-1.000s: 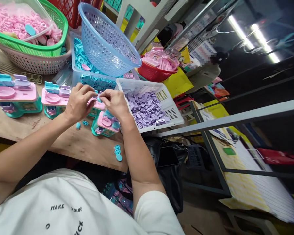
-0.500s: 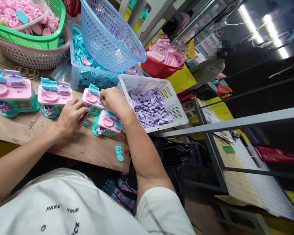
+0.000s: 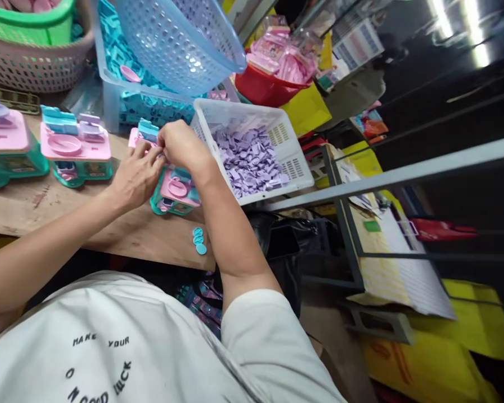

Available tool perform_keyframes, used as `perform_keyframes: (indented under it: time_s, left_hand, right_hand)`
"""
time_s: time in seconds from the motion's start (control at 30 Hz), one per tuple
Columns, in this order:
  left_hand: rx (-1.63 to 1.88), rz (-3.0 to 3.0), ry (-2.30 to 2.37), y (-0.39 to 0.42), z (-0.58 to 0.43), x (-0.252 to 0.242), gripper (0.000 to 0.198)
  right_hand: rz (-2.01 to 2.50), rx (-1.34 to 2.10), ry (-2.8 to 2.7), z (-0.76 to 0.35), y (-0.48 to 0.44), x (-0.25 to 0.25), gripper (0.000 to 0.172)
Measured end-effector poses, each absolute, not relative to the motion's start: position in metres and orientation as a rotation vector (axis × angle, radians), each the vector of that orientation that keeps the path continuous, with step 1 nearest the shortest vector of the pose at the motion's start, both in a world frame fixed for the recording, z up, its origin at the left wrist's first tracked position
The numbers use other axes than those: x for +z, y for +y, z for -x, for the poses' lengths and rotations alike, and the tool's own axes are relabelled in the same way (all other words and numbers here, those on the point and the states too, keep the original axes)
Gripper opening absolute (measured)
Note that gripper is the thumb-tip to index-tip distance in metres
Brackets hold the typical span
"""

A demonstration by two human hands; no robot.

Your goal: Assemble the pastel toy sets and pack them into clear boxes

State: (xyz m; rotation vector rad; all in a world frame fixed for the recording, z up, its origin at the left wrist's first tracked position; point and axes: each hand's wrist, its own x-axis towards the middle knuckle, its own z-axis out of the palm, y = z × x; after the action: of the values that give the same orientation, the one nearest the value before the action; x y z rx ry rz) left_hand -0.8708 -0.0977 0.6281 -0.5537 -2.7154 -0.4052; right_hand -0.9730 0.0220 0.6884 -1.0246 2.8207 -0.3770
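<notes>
Both hands meet over a pink-topped toy (image 3: 148, 130), covering most of it; its blue part shows behind the fingers. My left hand (image 3: 138, 174) has its fingers bent over the toy's near side. My right hand (image 3: 180, 144) is closed at the toy's right, its fingertips beside those of the left; anything between them is hidden. Just below my right hand stands another toy (image 3: 177, 190) with a pink oval dish. Further left is a toy with a blue and a purple part (image 3: 75, 146), and a larger toy (image 3: 8, 140). Small blue discs (image 3: 200, 242) lie near the table edge.
A white basket of purple pieces (image 3: 256, 197) stands right of my hands. Behind are a clear bin of blue pieces (image 3: 151, 101), a tilted blue basket (image 3: 172, 56), a red basket (image 3: 264, 88) and a green basket (image 3: 29, 28). A metal rail (image 3: 386, 173) crosses the right side.
My left hand has moved right and up onto the toy, next to my right hand. The small blue disc beneath its fingers is no longer visible. The view has shifted.
</notes>
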Motion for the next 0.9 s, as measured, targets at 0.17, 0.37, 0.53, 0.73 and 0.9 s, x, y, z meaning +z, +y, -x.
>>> perform_keyframes:
  time_s: [0.17,0.37,0.53,0.73,0.9]
  left_hand:
    - [-0.367,0.568,-2.719,-0.091,0.856,0.632,0.037]
    - [-0.489,1.019,-2.356,-0.055,0.809,0.618,0.030]
    - [-0.509,1.394,-2.587,-0.010,0.792,0.585,0.031]
    - [-0.826,1.041,-2.495,-0.055,0.792,0.586,0.023]
    - [-1.242,0.566,-2.296,-0.088,0.812,0.645,0.022]
  right_hand:
    - [0.903,-0.395,2.945,0.920,0.057,0.718,0.018]
    - [0.177,-0.312,2.879,0.791,0.148,0.692,0.029]
    - [-0.029,-0.344,2.836,0.768,0.160,0.626,0.020]
    - [0.256,-1.105,2.737,0.779,0.118,0.630,0.019]
    - [0.551,-1.682,2.694,0.821,0.083,0.664,0.021]
